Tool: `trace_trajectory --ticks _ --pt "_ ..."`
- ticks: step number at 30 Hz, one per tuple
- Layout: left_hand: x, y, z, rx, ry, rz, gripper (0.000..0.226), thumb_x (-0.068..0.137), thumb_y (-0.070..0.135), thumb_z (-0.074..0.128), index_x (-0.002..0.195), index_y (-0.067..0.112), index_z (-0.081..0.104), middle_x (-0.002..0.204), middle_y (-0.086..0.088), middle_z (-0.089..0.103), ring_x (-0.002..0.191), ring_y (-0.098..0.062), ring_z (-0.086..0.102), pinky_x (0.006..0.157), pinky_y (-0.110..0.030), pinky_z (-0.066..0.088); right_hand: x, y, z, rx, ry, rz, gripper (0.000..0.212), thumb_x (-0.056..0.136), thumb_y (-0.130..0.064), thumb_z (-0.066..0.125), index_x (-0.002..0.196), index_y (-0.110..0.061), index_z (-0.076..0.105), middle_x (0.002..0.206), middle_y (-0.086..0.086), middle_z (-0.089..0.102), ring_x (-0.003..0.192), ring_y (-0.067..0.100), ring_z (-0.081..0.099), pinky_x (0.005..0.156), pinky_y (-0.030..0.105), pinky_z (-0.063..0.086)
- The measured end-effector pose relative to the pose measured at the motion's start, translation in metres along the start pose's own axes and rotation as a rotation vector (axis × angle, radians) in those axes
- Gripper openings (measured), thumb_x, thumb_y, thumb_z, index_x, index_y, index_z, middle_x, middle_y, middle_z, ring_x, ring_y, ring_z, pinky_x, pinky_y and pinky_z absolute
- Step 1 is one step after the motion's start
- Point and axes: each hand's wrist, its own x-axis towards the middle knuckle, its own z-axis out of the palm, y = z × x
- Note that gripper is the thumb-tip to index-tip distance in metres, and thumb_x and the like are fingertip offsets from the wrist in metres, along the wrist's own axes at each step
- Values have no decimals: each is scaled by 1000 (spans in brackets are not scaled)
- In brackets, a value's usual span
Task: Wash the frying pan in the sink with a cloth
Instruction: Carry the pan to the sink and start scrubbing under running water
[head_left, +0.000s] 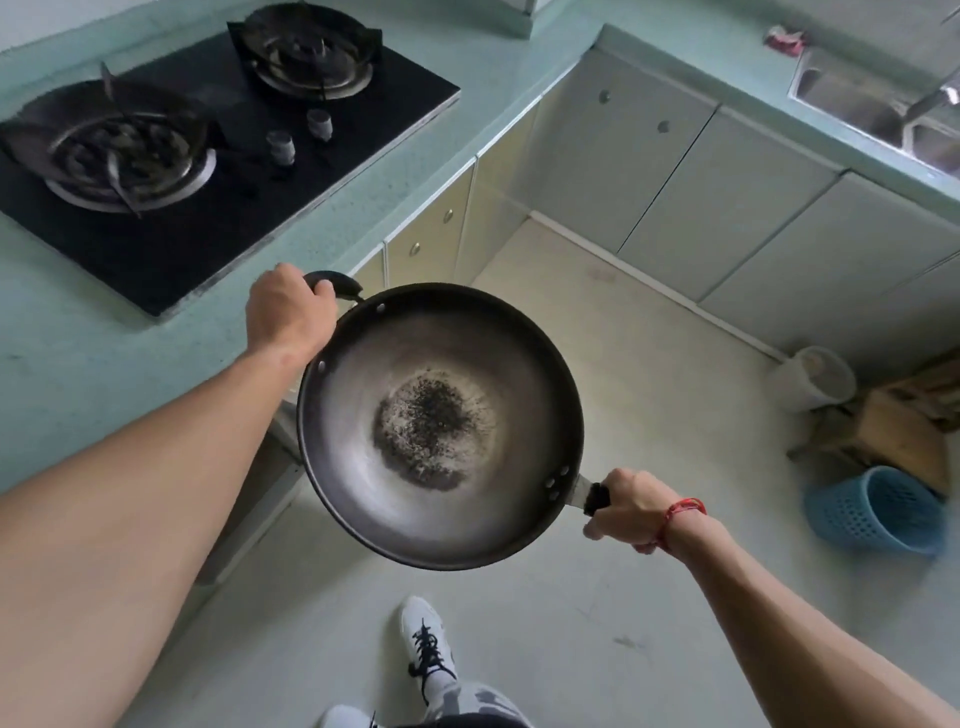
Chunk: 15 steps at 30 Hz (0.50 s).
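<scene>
- Both my hands carry the frying pan (439, 426) over the floor: left hand (288, 312) wraps its loop handle, right hand (631, 512) grips the long handle.
- Sink (878, 111) sits well beyond the pan, blurred; possibly a cloth (784, 39) beside it.

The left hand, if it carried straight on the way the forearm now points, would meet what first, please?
Probably the gas hob on the counter past the left hand, though the pan's small handle already sits in its grip; depth is uncertain.

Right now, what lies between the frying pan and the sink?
In the head view, only bare floor and closed cabinet doors lie between the frying pan and the sink.
</scene>
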Motion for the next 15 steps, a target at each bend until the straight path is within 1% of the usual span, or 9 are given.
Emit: trace_trajectory --ticks 2,5,7,10,12,15 --pt "9 14 7 12 -15 43 34 94 22 48 101 -9 62 102 -27 66 96 -43 60 78 -44 48 4 3 0 -1 44 18 21 71 -24 71 63 -15 53 57 0 54 44 17 52 42 22 42" --pt "22 21 16 28 -30 59 35 95 23 47 103 -9 60 105 -27 64 96 -41 60 75 -42 45 9 6 1 -27 144 48 21 66 -33 70 65 -17 57 63 -1 59 57 19 58 48 23 44" --pt "28 26 21 46 -40 88 36 96 23 47 108 -8 60 110 -27 63 101 -40 58 79 -43 46 13 7 2 -18 183 62 20 63 -34 68 65 -17 57 64 -1 60 57 20 59 48 23 42" --pt "32 32 27 78 -60 133 36 97 23 46 112 -7 59 115 -26 59 107 -40 55 88 -46 45 15 7 4 2 202 73 13 63 -28 63 67 -16 59 64 0 62 57 21 59 48 23 44" --pt "36 33 30 78 -78 147 35 97 22 45 111 -7 59 114 -27 58 106 -40 54 88 -47 45 17 6 7 17 219 74 11 63 -25 60 67 -15 59 63 0 61 55 21 57 49 25 45" --pt "41 32 31 34 -110 146 35 96 25 46 107 -4 60 110 -25 60 101 -38 54 82 -44 44 20 4 6 32 248 74 7 64 -22 57 63 -15 56 61 0 59 54 22 55 48 25 43"
